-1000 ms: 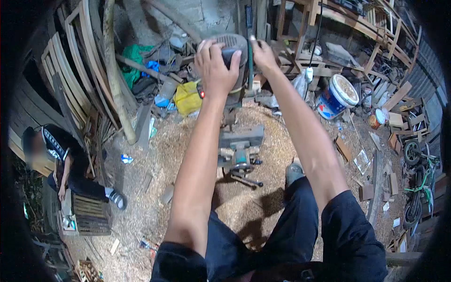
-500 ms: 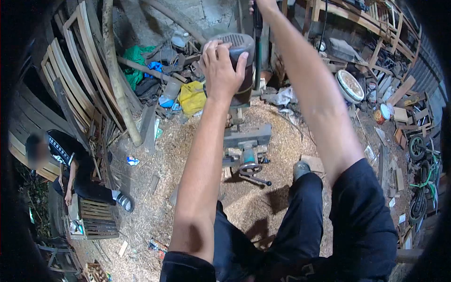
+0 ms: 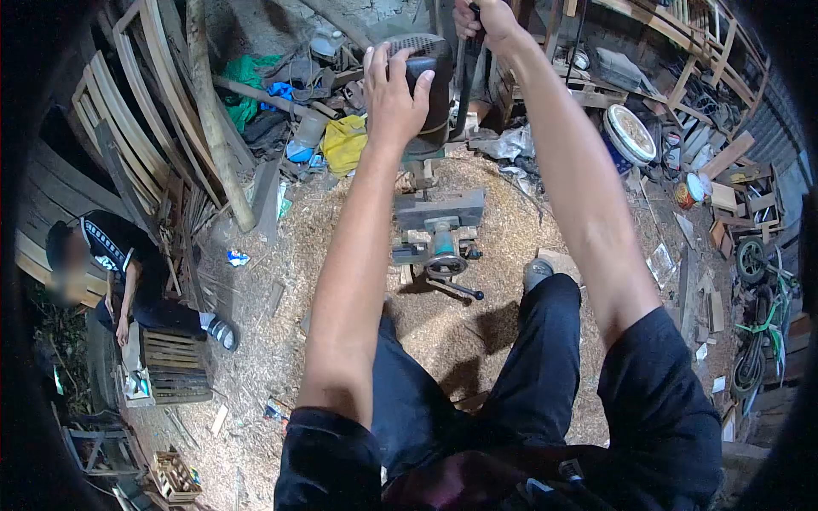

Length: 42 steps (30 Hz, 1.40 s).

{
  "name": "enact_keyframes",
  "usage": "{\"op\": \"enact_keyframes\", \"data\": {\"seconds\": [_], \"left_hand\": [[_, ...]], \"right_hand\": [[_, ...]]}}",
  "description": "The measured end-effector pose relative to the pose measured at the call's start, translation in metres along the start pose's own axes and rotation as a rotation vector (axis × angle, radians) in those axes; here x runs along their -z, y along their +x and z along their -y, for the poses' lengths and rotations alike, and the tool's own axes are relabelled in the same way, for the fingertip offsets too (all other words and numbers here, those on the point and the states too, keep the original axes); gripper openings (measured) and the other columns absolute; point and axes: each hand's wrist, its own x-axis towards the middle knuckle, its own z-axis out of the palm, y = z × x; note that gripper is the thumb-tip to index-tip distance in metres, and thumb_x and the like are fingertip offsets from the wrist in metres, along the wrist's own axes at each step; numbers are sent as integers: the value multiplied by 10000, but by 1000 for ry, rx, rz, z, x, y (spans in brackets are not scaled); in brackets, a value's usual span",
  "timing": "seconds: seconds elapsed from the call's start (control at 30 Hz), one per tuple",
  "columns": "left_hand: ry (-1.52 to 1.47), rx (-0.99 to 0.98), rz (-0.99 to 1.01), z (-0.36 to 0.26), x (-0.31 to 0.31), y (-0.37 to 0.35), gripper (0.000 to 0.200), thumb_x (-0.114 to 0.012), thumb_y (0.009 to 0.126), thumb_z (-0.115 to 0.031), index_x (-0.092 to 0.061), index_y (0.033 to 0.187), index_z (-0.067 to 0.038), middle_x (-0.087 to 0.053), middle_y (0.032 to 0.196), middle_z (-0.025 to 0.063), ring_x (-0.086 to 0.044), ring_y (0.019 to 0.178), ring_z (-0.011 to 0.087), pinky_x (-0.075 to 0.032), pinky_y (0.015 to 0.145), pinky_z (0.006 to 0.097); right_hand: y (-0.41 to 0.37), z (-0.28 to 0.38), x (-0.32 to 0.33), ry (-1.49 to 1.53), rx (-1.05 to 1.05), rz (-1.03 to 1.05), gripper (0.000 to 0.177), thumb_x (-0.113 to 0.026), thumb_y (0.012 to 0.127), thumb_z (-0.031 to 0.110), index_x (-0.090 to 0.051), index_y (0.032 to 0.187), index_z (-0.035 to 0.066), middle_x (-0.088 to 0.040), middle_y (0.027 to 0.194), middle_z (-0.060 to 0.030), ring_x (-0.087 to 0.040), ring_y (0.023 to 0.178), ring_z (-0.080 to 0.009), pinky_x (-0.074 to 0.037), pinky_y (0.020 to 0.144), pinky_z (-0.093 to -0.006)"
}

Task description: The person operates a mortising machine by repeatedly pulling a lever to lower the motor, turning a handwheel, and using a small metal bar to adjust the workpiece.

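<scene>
My left hand (image 3: 394,102) lies with spread fingers on the upper side of a dark, rounded machine housing (image 3: 439,98) with a vented top. At the top of the view my right hand (image 3: 496,27) is closed round a black lever handle (image 3: 474,10) beside the machine. The lever's far end runs out of sight. Below the housing sits a vise-like metal table (image 3: 443,209) with a handwheel (image 3: 446,266) and a crank bar. Whatever tool is under the housing is mostly hidden by my left arm.
Wood shavings (image 3: 503,221) cover the floor. Another person (image 3: 128,272) sits at the left near a slatted crate (image 3: 177,366). Curved wooden frames (image 3: 119,119) lean at the left. A shavings-filled bucket (image 3: 629,136), wood scraps and a small bike (image 3: 758,324) stand on the right.
My right hand has come down into view with the lever handle. My left hand remains on the housing. The camera view has shifted, so the machine and floor appear higher.
</scene>
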Motion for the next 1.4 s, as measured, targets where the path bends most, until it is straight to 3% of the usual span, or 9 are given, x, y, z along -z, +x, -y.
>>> {"op": "enact_keyframes", "data": {"seconds": [0.07,0.27,0.53,0.63,0.87,1.03,1.2,1.3,1.4], "left_hand": [[-47,38,34,-3,4,-7,516,-616,927,-260,-466,1391,-91,-336,1477,255,-249,1399,478,-231,1157,526],[-264,222,146,-24,26,-28,601,-605,935,-237,-398,1488,-125,-151,1610,236,-199,1483,374,-219,1176,425],[-361,309,185,-38,50,-25,522,-639,918,-252,-516,1386,-57,-282,1567,243,-293,1452,356,-265,1162,414],[-385,307,160,-41,54,-28,474,-632,926,-227,-542,1355,-47,-370,1531,214,-366,1419,322,-288,1152,406],[-527,452,167,-52,57,-53,443,-605,941,-140,-518,1360,-26,-538,1374,131,-473,1315,218,-326,1125,397],[-684,480,58,-38,36,-84,437,-612,928,-123,-524,1331,23,-563,1336,180,-517,1274,264,-377,1080,380],[-563,417,109,-30,41,-78,498,-573,948,-103,-441,1419,-10,-459,1459,168,-439,1355,278,-326,1120,438],[-371,295,201,-24,46,-78,613,-575,920,-50,-357,1493,-37,-343,1550,191,-357,1421,335,-297,1146,451],[-267,234,327,-27,48,-79,688,-580,884,-6,-309,1516,-34,-265,1574,235,-274,1455,382,-273,1165,429]], "right_hand": [[-36,2,-19,-115,129,-138,455,-566,962,375,-486,603,106,-410,513,-12,-396,434,-150,-365,476,-313],[-39,-40,-13,-19,362,-133,433,-480,986,274,-514,598,83,-464,511,-19,-421,423,-124,-330,423,-278],[-61,-44,-22,-46,437,-215,413,-465,967,210,-495,580,71,-477,519,-28,-425,436,-114,-315,429,-265],[-70,-41,-26,-87,497,-163,399,-506,986,277,-573,710,-4,-489,572,-64,-456,480,-139,-360,475,-289],[-85,-47,-31,-64,586,-238,363,-515,930,134,-501,592,1,-475,533,-34,-419,450,-112,-343,460,-274],[-94,-48,-33,32,563,-146,309,-449,938,140,-422,649,35,-371,548,-47,-325,461,-123,-292,462,-278],[-98,-54,-23,-171,611,-152,505,-482,992,402,-524,608,78,-496,545,-62,-457,453,-139,-351,443,-272],[-109,-54,-37,42,581,-139,312,-433,945,139,-412,651,35,-354,554,-45,-317,466,-120,-285,462,-274],[-113,-57,-38,70,592,-124,323,-423,952,143,-399,647,37,-338,561,-35,-308,468,-113,-278,458,-270]]}}
